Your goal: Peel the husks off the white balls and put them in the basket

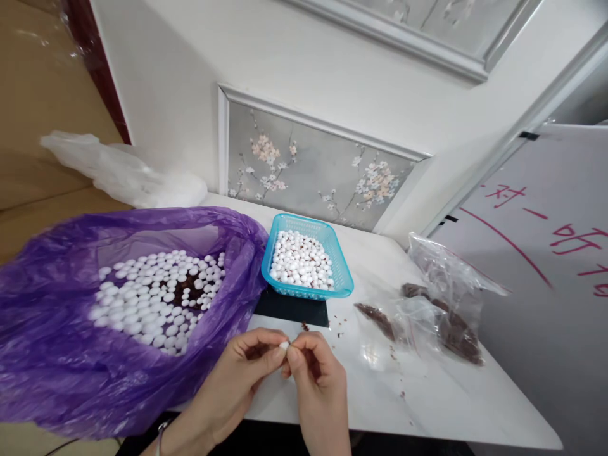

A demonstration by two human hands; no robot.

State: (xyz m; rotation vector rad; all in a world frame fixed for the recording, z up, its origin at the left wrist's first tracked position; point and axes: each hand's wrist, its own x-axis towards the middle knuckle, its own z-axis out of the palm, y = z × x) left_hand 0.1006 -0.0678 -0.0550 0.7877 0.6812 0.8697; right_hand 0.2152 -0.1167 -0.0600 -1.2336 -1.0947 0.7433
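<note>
White pellet (284,345): seems light, smooth; best pinched sideways
Left hand (243,367): fingers pinching it
Right hand (322,373): fingers likewise

Purple bag (57,316) blocks fingers (270,360) leftward, blue basket (342,272) ahead; tabletop (373,272) toward clear bags (458,335) probably passable.

You are indoors, at a white table (503,405) in a decorated room; whether it is a home or a small office, you cannot tell. Along the table's far edge you face a pale wall (166,69) with a silver-framed blossom panel (318,168), homely in look, and a second framed panel (427,31) above. Beyond the right edge stands a whiteboard (522,183) with red handwritten characters (577,237), more like an office or classroom.
</note>
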